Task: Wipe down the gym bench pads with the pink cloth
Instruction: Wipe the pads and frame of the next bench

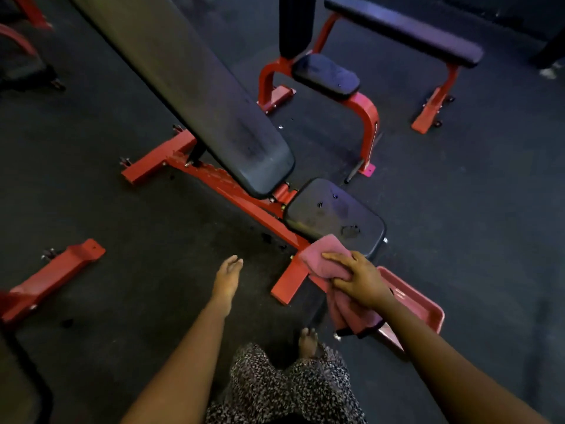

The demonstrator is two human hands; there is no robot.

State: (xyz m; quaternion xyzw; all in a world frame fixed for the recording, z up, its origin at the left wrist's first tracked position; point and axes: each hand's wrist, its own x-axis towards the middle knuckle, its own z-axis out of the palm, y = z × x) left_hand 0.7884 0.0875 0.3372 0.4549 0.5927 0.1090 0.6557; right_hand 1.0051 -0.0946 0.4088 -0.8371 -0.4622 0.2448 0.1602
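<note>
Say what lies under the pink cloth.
The pink cloth, gripped by the right hand, drapes over the black padded seat's near corner and the red steel frame; their covered parts cannot be seen.

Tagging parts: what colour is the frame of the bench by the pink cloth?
Red. The bench frame shows best in the head view, below the black seat pad.

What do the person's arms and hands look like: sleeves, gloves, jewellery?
Both forearms are bare to the frame edge, no sleeves in view. The left hand and right hand wear no gloves; no watch, bracelet or ring shows. Below them is a black-and-white speckled garment.
</note>
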